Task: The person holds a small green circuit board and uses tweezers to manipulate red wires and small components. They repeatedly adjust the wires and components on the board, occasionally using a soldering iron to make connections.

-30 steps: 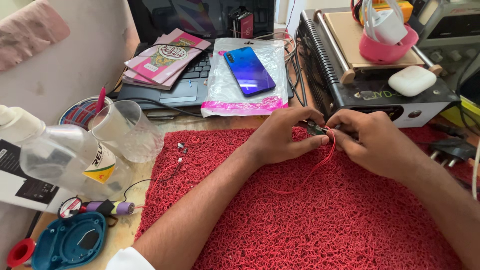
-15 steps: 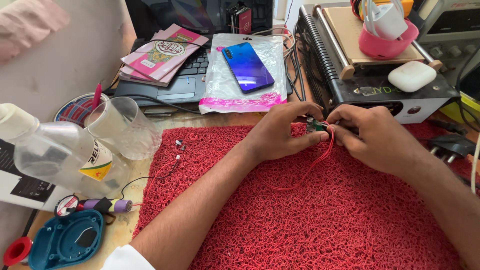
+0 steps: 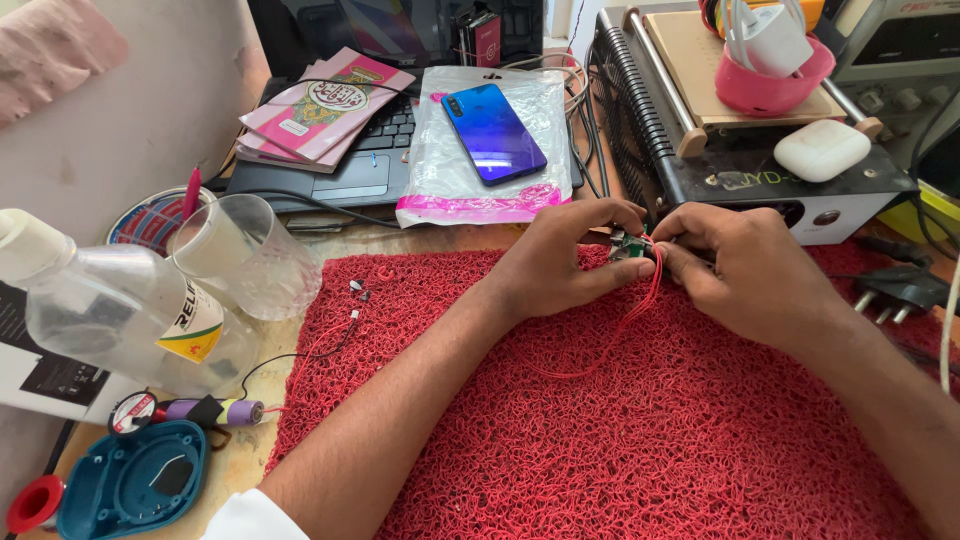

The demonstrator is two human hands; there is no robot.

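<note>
The small green circuit board (image 3: 630, 245) is pinched between the left hand (image 3: 560, 262) and right hand (image 3: 745, 270); its red wires (image 3: 640, 310) are attached, hanging loose over the red mat (image 3: 620, 440); the work seems unfinished.

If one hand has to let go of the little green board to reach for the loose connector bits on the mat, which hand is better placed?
Probably the left hand. The small connector pieces lie on the red mat on its side, while the right hand pinches the red wires at the green circuit board and would have to cross over.
</note>
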